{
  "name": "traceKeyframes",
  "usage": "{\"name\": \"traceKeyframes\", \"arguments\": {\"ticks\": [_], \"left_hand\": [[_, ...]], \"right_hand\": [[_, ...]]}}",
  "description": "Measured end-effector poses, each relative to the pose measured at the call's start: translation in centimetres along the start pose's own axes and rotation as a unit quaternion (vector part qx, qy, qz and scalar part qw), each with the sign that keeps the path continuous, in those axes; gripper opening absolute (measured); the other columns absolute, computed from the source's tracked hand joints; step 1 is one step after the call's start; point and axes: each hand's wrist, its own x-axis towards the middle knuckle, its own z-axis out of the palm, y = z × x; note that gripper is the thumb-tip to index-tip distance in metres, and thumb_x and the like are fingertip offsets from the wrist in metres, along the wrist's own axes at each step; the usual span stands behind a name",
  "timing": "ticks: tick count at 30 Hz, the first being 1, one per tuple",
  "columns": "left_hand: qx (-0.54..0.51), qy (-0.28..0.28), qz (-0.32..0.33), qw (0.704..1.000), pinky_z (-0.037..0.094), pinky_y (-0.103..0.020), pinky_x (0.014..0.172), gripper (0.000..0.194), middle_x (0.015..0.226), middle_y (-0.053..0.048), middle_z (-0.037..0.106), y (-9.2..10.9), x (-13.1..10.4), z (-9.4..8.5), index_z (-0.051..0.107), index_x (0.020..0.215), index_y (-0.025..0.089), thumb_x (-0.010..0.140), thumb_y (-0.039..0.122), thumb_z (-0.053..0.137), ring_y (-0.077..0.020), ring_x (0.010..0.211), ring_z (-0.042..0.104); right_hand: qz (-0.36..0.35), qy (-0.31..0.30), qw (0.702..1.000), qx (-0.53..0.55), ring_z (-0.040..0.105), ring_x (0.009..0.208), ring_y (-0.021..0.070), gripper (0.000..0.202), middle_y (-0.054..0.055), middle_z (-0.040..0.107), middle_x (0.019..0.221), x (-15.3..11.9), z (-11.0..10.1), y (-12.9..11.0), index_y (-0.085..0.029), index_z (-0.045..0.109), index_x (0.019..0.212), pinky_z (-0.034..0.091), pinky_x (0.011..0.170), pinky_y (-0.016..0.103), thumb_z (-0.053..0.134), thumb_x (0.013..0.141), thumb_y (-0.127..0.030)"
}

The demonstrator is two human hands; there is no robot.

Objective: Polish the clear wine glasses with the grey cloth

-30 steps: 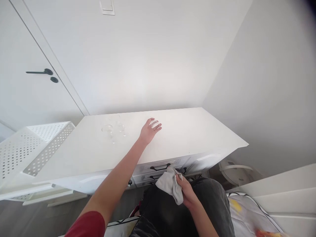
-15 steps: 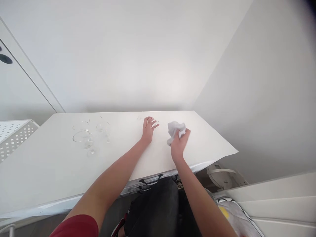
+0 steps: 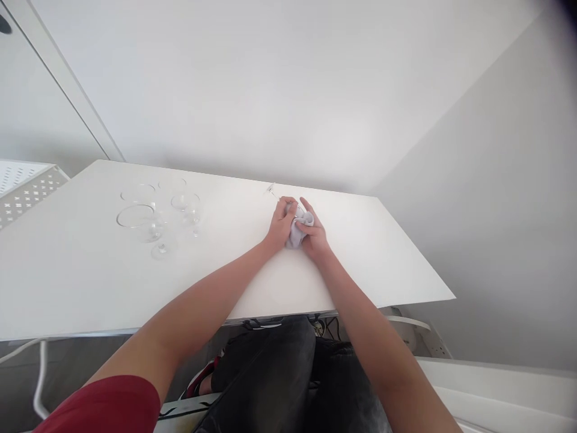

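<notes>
A clear stemmed glass (image 3: 271,189) lies tilted in my grasp, its foot pointing away to the upper left. Round its bowl is my left hand (image 3: 280,225), fingers closed. My right hand (image 3: 316,236) presses a crumpled pale grey cloth (image 3: 297,233) against the bowl from the other side. Much of the bowl is hidden by the cloth and fingers. Both hands are just above the white tabletop (image 3: 360,264), near its middle.
Several clear stemmed glasses stand upright in a group on the left, the nearest glass (image 3: 135,216) having a wide rim. A white wall (image 3: 279,90) rises behind the table. At far left is a white perforated unit (image 3: 29,192). My legs (image 3: 279,373) are below the front edge.
My right hand has brought the cloth left to the glass. The glass, upright by my left hand before, is now tilted with its foot up and away. The camera view has shifted.
</notes>
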Motion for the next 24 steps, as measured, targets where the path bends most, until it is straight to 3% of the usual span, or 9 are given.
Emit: {"name": "traceKeyframes", "arguments": {"ticks": [4, 7, 12, 16, 19, 21, 24], "left_hand": [[-0.003, -0.069, 0.019, 0.997, 0.052, -0.030, 0.082, 0.027, 0.110, -0.005, 0.060, 0.1, -0.1, 0.1, 0.059, 0.104, 0.025, 0.096, 0.051, 0.062, -0.0192, 0.098, 0.060], [-0.013, -0.051, 0.002, 0.999, 0.052, -0.029, 0.083, 0.027, 0.113, -0.005, 0.060, 0.0, 0.0, -0.1, 0.059, 0.105, 0.026, 0.096, 0.051, 0.063, -0.0188, 0.099, 0.060], [-0.019, -0.039, -0.021, 0.999, 0.051, -0.029, 0.083, 0.024, 0.107, -0.005, 0.061, 0.1, 0.0, -0.2, 0.060, 0.105, 0.027, 0.098, 0.050, 0.060, -0.0172, 0.092, 0.059], [-0.029, -0.072, -0.017, 0.997, 0.052, -0.030, 0.086, 0.022, 0.118, -0.005, 0.058, 0.4, -0.3, 0.1, 0.063, 0.106, 0.027, 0.095, 0.046, 0.065, -0.0172, 0.094, 0.058], [-0.024, -0.107, -0.022, 0.994, 0.051, -0.031, 0.089, 0.030, 0.117, -0.005, 0.059, 0.2, -0.3, 0.1, 0.065, 0.116, 0.029, 0.090, 0.040, 0.072, -0.0181, 0.096, 0.059], [0.006, -0.107, -0.014, 0.994, 0.050, -0.031, 0.088, 0.038, 0.111, -0.005, 0.061, 0.0, -0.2, 0.0, 0.065, 0.121, 0.029, 0.087, 0.042, 0.075, -0.0185, 0.094, 0.059], [0.069, -0.050, 0.005, 0.996, 0.050, -0.030, 0.083, 0.039, 0.096, -0.003, 0.061, -0.3, -0.1, -0.2, 0.064, 0.116, 0.028, 0.086, 0.051, 0.074, -0.0178, 0.086, 0.058]], "right_hand": [[-0.019, 0.037, 0.998, 0.047, 0.067, 0.103, 0.0254, 0.081, 0.005, 0.070, 0.122, -0.1, -0.8, -0.1, -0.033, 0.045, 0.151, 0.055, 0.090, 0.042, 0.080, 0.079, -0.045], [-0.051, 0.049, 0.997, 0.002, 0.067, 0.099, 0.0233, 0.081, 0.003, 0.070, 0.115, -0.3, -0.2, 0.1, -0.034, 0.046, 0.150, 0.056, 0.089, 0.040, 0.081, 0.079, -0.050], [-0.088, 0.025, 0.994, -0.058, 0.064, 0.099, 0.0227, 0.079, 0.004, 0.068, 0.114, -0.4, 0.2, 0.0, -0.029, 0.055, 0.142, 0.054, 0.091, 0.039, 0.089, 0.072, -0.043], [-0.067, 0.120, 0.990, 0.018, 0.061, 0.082, 0.0197, 0.064, 0.001, 0.064, 0.091, 0.1, -1.1, 0.0, -0.030, 0.058, 0.135, 0.054, 0.075, 0.034, 0.079, 0.080, -0.053], [-0.049, 0.152, 0.986, 0.049, 0.060, 0.078, 0.0184, 0.062, -0.001, 0.062, 0.087, 0.4, -1.7, 0.0, -0.032, 0.058, 0.135, 0.052, 0.070, 0.031, 0.077, 0.081, -0.056], [-0.043, 0.137, 0.989, 0.045, 0.060, 0.078, 0.0181, 0.061, -0.001, 0.063, 0.087, 0.3, -1.6, -0.1, -0.032, 0.059, 0.135, 0.052, 0.070, 0.031, 0.076, 0.081, -0.056], [-0.055, 0.064, 0.996, 0.006, 0.062, 0.081, 0.0182, 0.068, -0.001, 0.066, 0.091, 0.0, -1.1, -0.4, -0.033, 0.058, 0.138, 0.052, 0.074, 0.031, 0.082, 0.078, -0.052]]}}
